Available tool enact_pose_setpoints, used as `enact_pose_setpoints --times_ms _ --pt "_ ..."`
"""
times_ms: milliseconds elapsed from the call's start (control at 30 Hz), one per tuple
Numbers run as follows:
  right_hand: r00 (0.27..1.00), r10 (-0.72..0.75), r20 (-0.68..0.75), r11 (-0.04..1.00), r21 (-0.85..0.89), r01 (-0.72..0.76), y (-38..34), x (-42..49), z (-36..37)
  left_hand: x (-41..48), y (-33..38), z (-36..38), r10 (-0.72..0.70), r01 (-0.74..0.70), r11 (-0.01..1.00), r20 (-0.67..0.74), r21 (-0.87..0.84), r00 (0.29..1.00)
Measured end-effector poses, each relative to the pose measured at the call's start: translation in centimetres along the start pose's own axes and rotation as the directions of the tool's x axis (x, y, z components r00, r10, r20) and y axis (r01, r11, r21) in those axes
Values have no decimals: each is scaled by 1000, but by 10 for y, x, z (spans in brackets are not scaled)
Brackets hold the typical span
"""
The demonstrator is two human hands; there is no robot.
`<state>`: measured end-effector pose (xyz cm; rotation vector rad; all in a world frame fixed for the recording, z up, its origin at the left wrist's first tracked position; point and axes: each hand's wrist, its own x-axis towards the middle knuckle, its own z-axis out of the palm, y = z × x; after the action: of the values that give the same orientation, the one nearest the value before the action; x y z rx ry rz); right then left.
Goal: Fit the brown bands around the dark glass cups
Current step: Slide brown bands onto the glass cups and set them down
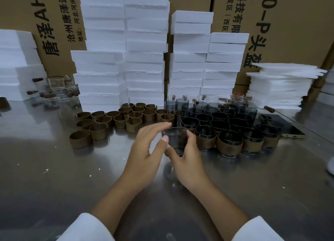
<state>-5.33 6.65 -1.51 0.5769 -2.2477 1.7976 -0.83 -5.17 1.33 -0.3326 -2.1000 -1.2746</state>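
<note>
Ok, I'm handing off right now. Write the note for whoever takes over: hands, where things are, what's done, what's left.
Right hand grips a dark cup with no band on it.
Left hand is open beside that cup and holds no band.
Loose brown bands stand left of centre on the steel table; the other cups are grouped to the right.
Done: front-row cups wear bands.
Left: band the held cup, then the back cups, which look bare. Middle rows are too hidden to tell.
</note>
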Motion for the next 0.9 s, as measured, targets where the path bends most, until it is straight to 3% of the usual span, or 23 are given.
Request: enact_pose_setpoints --times_ms 167,300,533,900 --pt "999 -35 -10 999 38 35 -3 2 3 -2 -5 2 47 -53 996 73 77 996" --pt "998 -26 -54 999 45 29 -9 2 5 0 -12 0 12 -16 997 49 80 999" --pt "994 -24 -108 996 79 33 -12 0 1 0 -15 0 -50 43 997 125 58 991" --pt "999 -48 -16 998 46 49 -12 -8 1 3 -11 4 -92 88 996 193 30 977"
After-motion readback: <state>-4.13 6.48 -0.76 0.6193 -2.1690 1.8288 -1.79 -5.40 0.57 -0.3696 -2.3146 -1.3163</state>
